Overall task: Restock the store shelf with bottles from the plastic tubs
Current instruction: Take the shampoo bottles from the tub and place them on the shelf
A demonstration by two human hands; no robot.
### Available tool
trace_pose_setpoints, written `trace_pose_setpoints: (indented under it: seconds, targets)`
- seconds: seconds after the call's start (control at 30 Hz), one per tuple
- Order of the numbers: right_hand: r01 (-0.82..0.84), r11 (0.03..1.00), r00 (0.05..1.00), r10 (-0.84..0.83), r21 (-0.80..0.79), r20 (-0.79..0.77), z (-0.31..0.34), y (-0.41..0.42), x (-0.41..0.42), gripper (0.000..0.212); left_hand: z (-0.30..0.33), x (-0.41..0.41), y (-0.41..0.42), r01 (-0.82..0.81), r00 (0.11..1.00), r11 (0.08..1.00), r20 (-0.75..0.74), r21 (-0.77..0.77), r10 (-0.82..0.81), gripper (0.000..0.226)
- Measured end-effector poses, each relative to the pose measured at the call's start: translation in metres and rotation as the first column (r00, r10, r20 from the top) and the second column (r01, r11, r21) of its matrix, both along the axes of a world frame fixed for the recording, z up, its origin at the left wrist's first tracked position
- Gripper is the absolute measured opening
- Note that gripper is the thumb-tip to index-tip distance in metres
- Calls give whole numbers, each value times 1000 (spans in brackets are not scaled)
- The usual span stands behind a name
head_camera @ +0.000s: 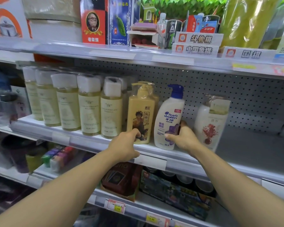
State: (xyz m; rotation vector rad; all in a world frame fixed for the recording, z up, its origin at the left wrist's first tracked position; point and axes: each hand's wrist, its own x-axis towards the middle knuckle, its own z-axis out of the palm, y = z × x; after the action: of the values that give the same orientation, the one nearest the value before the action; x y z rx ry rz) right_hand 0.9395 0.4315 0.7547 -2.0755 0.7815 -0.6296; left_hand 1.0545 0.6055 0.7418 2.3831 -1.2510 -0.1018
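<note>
On the middle shelf (246, 145) stand a yellow pump bottle (142, 108), a white shampoo bottle with a blue pump (169, 115) and a white pump bottle with a red flower print (210, 123). My left hand (125, 146) grips the lower left side of the yellow bottle, its thumb near the shelf's front edge. My right hand (184, 138) holds the white shampoo bottle low down, thumb on the front and fingers round its right side. Both bottles are upright on the shelf.
A row of several pale yellow bottles with white caps (88, 104) fills the shelf's left part. Right of the flower bottle the shelf floor is bare before the pegboard back (236, 95). Boxes and board games sit on the top shelf (198, 41); packaged goods lie below (174, 194).
</note>
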Motion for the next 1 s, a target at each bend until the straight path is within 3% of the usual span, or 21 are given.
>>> trace_pose_setpoints:
  seconds: [0.2,0.4,0.67,1.0]
  targets:
    - [29,972,988,-63,-233,-143,-4,21,-22,60,-3,-10,-2,-9,1000,1000,-11,1,9,62]
    - [-134,885,953,-7,-445,-301,-6,38,-57,71,2,-34,-5,-33,999,999,8,-10,33,62]
    - [-278,839,915,83,-469,-394,-19,36,-111,76,-1,-84,-6,-99,995,995,19,-5,99,58]
    - [-463,803,825,237,-375,-512,-74,29,-178,79,-60,-168,6,-201,976,975,-67,94,208,59]
